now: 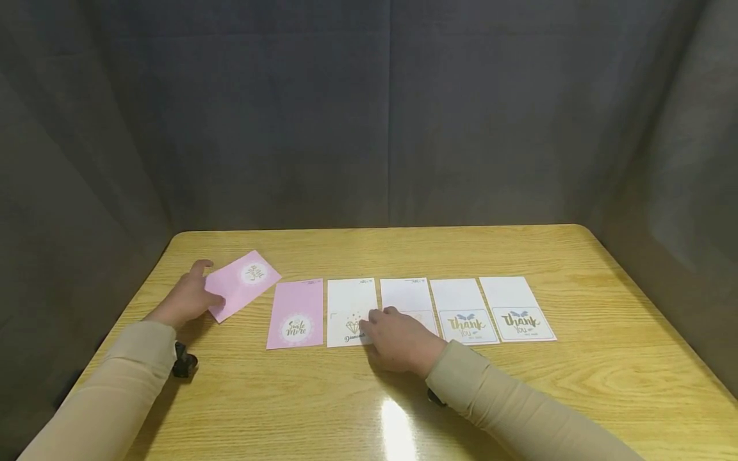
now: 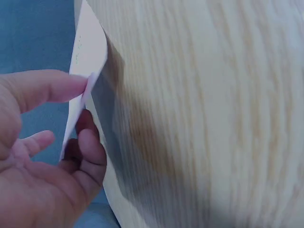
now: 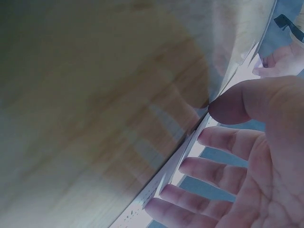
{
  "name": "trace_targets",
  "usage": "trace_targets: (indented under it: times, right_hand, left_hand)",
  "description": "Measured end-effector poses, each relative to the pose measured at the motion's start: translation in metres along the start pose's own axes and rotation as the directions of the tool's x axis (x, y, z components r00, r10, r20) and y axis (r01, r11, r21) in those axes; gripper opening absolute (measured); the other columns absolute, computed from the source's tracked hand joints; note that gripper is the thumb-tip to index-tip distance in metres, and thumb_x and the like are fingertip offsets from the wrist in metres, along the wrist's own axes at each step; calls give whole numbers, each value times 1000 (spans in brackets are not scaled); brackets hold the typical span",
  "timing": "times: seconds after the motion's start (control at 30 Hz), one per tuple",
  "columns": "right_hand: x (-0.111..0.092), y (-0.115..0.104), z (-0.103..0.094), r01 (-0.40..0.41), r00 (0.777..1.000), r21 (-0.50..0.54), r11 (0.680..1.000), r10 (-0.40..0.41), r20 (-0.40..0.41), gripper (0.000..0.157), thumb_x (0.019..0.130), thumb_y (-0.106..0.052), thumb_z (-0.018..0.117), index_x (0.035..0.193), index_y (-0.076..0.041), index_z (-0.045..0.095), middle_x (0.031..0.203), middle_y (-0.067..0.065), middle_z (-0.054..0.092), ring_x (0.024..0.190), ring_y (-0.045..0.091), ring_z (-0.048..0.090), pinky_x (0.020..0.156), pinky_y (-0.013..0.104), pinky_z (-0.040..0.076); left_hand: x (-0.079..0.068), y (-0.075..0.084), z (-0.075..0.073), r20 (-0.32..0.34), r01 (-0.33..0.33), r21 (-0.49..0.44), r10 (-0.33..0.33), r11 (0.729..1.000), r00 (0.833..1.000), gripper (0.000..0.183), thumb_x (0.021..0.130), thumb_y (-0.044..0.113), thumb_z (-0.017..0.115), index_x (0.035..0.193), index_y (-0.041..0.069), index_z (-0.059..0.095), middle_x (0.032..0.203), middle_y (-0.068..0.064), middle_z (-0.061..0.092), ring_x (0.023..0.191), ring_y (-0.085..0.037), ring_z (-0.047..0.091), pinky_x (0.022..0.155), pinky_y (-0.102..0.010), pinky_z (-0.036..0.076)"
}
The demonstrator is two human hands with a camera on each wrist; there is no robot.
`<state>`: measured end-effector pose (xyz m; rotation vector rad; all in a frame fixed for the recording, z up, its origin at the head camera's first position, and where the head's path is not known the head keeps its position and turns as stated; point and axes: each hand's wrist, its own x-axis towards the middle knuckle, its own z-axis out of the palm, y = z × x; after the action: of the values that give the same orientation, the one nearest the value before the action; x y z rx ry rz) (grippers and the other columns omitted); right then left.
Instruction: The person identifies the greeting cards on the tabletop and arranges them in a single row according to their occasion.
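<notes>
At the table's left, my left hand [image 1: 187, 298] holds a pink card [image 1: 242, 288] with a white round emblem, tilted and turned askew. Thumb above and curled fingers below pinch its edge in the left wrist view, where the card [image 2: 88, 42] lifts off the wood. My right hand [image 1: 400, 342] rests its fingertips on the row, over the white diamond card [image 1: 350, 294] and the pale lavender card [image 1: 406, 294], partly covering both. Its fingers [image 3: 223, 173] are spread and fairly straight in the right wrist view. A pink "Smile More" card [image 1: 295, 304] lies left of these.
Two white "Thank You" cards [image 1: 461, 298] [image 1: 516, 298] continue the row to the right. The wooden table [image 1: 323, 403] has rounded far corners. Grey curtains [image 1: 392, 128] hang behind it and at both sides.
</notes>
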<state>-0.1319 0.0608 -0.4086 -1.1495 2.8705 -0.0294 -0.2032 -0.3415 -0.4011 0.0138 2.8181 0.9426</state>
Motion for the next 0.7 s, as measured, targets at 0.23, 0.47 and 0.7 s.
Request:
trace_targets:
  times: [0.23,0.47,0.7]
  right_hand:
    - [1,0,-1,0,1000,3,1000,0,-1,30,95,-18,66,122,-4,65,105,11,62,101,34,64,84,44,57]
    - [1,1,1,-3,1000,-1,1000,3,0,29,96,-18,67,121,-4,65,105,11,62,101,34,65,85,45,56]
    - [0,0,1,-1,1000,-11,1000,1,-2,30,95,-17,67,121,-3,65,105,11,62,100,34,65,86,43,56]
  left_hand:
    - [-4,-1,-7,-116,12,-170,-33,985,993,102,82,-6,61,157,-7,-8,147,-51,13,128,-60,31,96,-64,37]
    - [-8,-4,-10,-285,-22,-258,-54,966,957,99,89,-5,59,159,2,-11,130,-42,41,101,-40,53,74,-39,48]
    - [-10,-3,-14,-400,-22,-323,-115,946,909,73,97,4,53,158,-3,13,123,-30,56,86,-13,56,60,-20,48]
